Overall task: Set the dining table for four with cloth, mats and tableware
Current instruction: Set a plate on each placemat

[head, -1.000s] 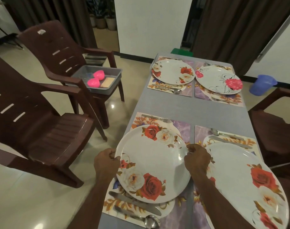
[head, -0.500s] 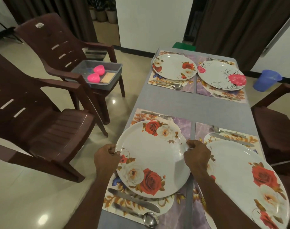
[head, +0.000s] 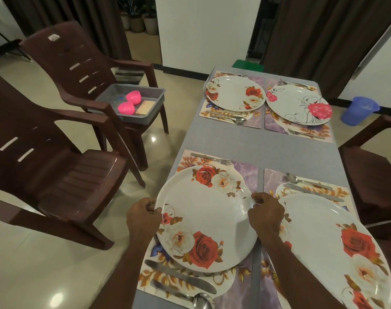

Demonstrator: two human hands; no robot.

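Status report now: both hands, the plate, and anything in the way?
Left hand and right hand grip opposite rims of the near-left rose plate. Plate over its placemat, between fork and knife. Nothing in the way.

four plates (head: 206, 217), four mats (head: 245, 172), two chairs (head: 56, 175)

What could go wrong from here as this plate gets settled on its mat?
The plate, gripped at its rims by the left hand and right hand, overhangs the table's left edge; set down there, it might tip off. The knife lies close below and could be nudged. The right hand sits beside the neighbouring plate and may bump it.
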